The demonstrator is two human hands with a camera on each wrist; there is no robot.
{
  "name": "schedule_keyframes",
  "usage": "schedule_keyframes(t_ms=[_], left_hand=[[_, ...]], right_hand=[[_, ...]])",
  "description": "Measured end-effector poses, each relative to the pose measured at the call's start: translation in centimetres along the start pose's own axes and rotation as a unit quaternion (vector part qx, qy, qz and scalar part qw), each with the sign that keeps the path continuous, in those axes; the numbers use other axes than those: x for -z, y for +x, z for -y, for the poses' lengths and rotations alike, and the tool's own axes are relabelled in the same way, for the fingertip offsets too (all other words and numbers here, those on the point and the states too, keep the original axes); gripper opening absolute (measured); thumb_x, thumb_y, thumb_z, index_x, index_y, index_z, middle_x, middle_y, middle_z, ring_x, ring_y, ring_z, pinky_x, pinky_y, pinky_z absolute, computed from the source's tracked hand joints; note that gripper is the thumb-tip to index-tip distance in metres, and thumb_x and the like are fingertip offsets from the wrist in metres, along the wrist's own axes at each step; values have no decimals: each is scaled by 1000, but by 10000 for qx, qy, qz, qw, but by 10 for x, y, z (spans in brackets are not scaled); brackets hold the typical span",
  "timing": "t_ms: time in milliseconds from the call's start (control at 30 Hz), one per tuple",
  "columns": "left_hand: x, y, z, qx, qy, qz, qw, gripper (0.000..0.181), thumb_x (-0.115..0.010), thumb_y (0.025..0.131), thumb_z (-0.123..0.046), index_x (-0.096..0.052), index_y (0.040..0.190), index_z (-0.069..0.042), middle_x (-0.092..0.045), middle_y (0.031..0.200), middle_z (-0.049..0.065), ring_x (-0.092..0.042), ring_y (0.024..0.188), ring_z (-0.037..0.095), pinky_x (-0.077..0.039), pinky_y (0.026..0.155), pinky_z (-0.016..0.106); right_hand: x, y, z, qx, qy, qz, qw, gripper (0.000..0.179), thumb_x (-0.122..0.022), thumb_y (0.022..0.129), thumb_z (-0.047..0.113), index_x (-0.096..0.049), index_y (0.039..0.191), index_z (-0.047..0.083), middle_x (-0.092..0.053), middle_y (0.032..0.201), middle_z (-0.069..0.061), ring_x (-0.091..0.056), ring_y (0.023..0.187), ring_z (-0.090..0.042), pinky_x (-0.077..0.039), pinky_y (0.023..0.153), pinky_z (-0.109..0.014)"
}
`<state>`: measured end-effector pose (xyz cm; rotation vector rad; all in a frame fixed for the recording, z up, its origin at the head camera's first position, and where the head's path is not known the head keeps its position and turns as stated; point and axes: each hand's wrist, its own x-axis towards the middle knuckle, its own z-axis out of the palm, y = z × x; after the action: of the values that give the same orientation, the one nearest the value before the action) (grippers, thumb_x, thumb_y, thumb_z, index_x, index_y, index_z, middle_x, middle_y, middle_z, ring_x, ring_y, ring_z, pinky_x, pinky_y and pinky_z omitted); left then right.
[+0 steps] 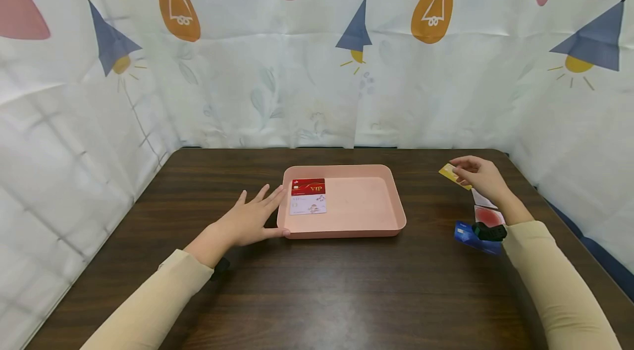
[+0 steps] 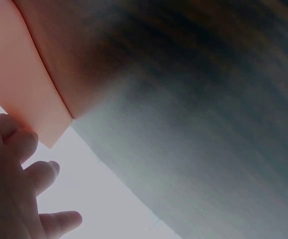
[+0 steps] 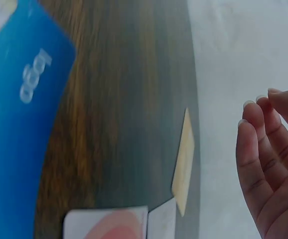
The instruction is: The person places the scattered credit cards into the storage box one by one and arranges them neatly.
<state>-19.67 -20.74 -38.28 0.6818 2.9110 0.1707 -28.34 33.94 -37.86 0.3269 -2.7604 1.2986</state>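
My left hand (image 1: 255, 215), fingers spread, rests against the left side of a pink tray (image 1: 366, 207). In the left wrist view its fingertips lie at the tray wall (image 2: 27, 79). Inside the tray, a red VIP card (image 1: 308, 186) lies above a white patterned card (image 1: 308, 206). At the right, my right hand (image 1: 479, 175) hovers over a gold card (image 1: 449, 174), which lies on the table in the right wrist view. Thumb and fingers are loosely bent there, holding nothing. Below are a white card (image 3: 162, 220), a red-and-white card (image 1: 487, 217) and a blue card (image 1: 468, 235).
The dark wooden table (image 1: 317, 295) carries the tray in its middle and the loose cards near its right edge. A white printed curtain (image 1: 307, 91) hangs behind and along both sides. A dark band (image 1: 489, 231) circles my right wrist.
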Motion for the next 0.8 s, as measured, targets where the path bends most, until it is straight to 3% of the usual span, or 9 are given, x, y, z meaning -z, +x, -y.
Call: schedule_keyframes(t_ms=[433, 800], left_hand=[[-1, 1, 1, -15, -27, -18, 10000, 109, -55, 89, -78, -17, 166, -12, -20, 169, 9, -13, 155, 39, -9, 113, 76], [-1, -1, 0, 36, -35, 36, 10000, 109, -55, 89, -78, -16, 166, -12, -19, 169, 9, -12, 155, 38, -9, 114, 75]], right_hand=[[16, 6, -26, -790, -119, 252, 9965, 46, -54, 108, 18, -50, 136, -18, -55, 128, -42, -68, 83, -9, -59, 72, -24], [25, 8, -37, -1015, -446, 447, 9928, 46, -56, 106, 16, -50, 132, -21, -62, 118, -38, -66, 73, -8, -58, 66, -25]])
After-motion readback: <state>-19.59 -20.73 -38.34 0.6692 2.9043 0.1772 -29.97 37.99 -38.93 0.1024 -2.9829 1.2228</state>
